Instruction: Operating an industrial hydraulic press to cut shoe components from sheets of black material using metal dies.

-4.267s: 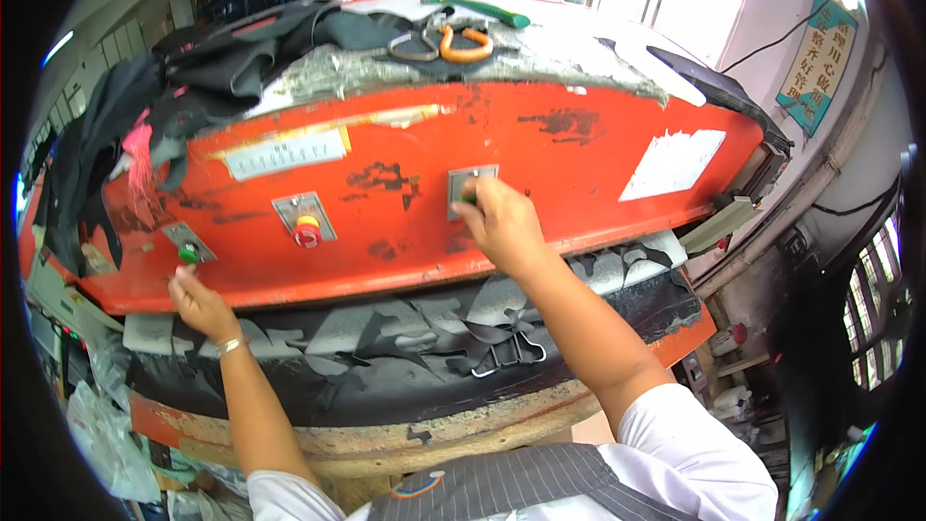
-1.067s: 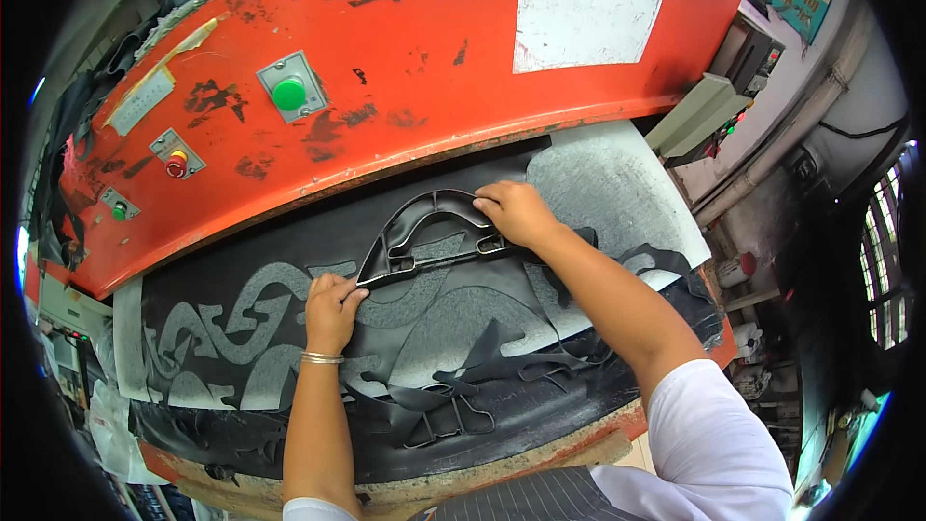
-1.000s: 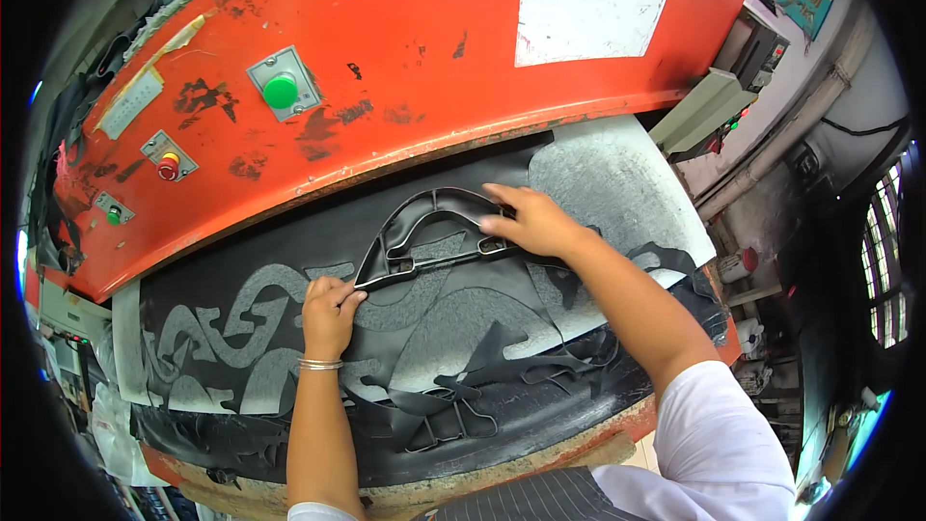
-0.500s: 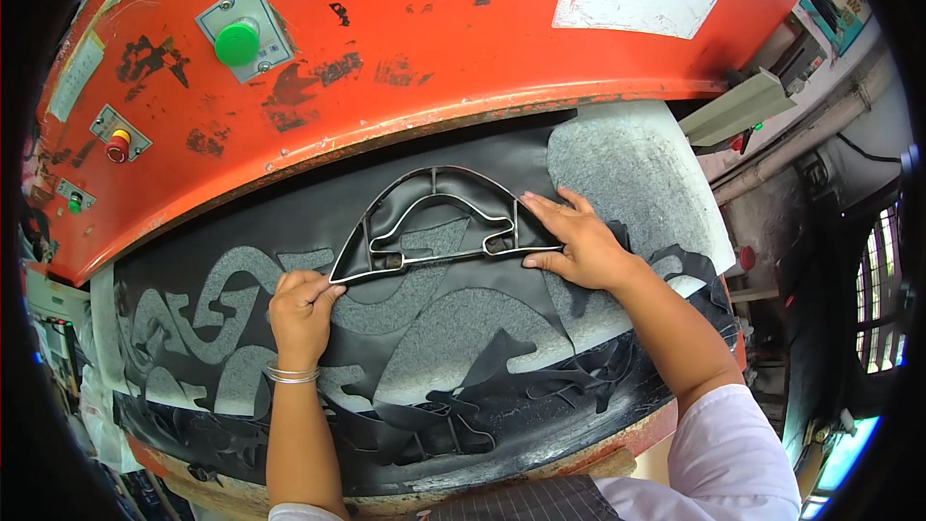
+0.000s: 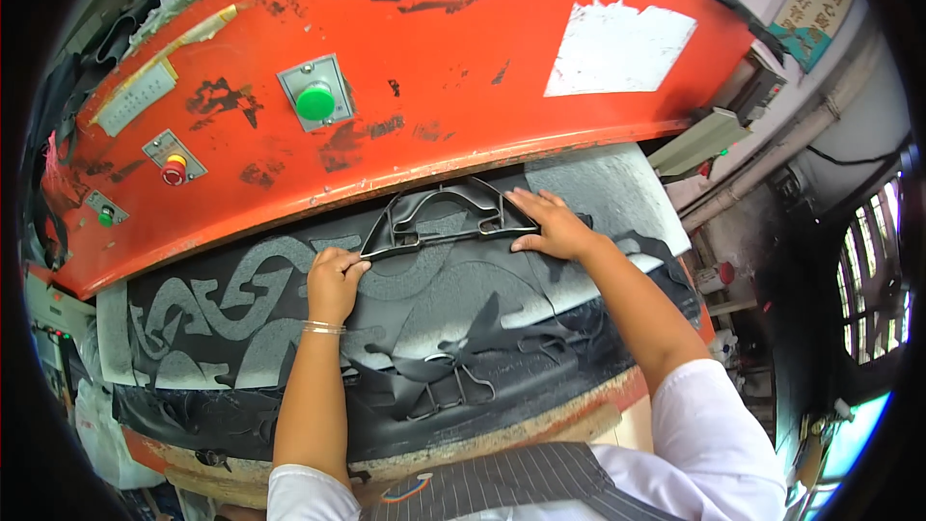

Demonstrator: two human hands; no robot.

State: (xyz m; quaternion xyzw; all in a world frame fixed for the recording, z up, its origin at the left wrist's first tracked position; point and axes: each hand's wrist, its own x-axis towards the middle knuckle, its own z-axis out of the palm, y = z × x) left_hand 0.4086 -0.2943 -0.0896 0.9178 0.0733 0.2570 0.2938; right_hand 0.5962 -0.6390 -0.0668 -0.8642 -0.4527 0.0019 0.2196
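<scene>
A half-moon steel cutting die (image 5: 449, 235) with a curved inner outline lies on a black sheet of material (image 5: 487, 268). My left hand (image 5: 334, 285) pinches its left corner between thumb and fingers. At the opposite end my right hand (image 5: 555, 229) grips it, fingers along the outer curve and thumb below the straight edge. The die's far curve reaches the lower edge of the red press beam (image 5: 424, 87). Left of and nearer than the die, cut-out shapes in the sheet expose the grey board (image 5: 253, 282).
On the beam are a green button (image 5: 314, 103), a red emergency stop (image 5: 174, 170) and a smaller green button (image 5: 106, 217). Black offcuts (image 5: 434, 381) lie along the near edge. Another metal die frame (image 5: 463, 396) rests among them. A grey metal bracket (image 5: 702, 141) projects at the right.
Both hands have slid the die away from me, up to the press beam's lower edge. My view has tilted upward, showing more of the red beam.
</scene>
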